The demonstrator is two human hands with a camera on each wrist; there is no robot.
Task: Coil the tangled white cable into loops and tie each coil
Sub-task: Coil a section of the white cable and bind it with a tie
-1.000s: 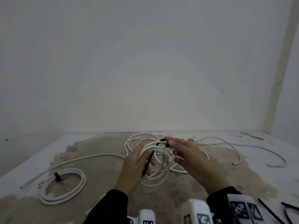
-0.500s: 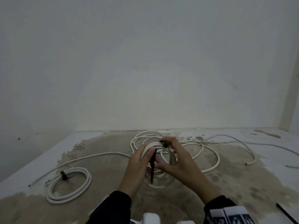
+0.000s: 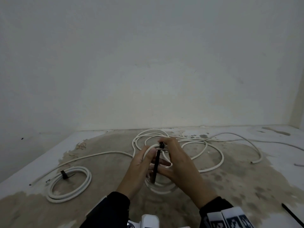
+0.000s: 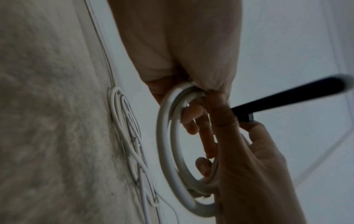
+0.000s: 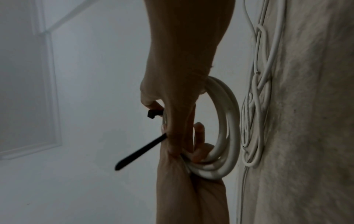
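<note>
From the head view, the left hand (image 3: 139, 163) and right hand (image 3: 177, 162) had drawn closer, both grips closed around the raised coil (image 3: 162, 186) above the floor (image 3: 230, 186). In the wrist views, the black tie (image 4: 287, 97) crossed the bundle, head (image 5: 153, 113) pinched, not yet threaded.

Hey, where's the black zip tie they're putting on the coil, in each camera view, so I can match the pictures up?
Head: the black zip tie stands near upright at centre, between both hands, its head on top of the held coil.
Left wrist: right of centre, its strap slants up to the right edge.
Right wrist: left of centre, its tail points down-left.
Shared landmark: the held coil, gripped by the left hand.
</note>
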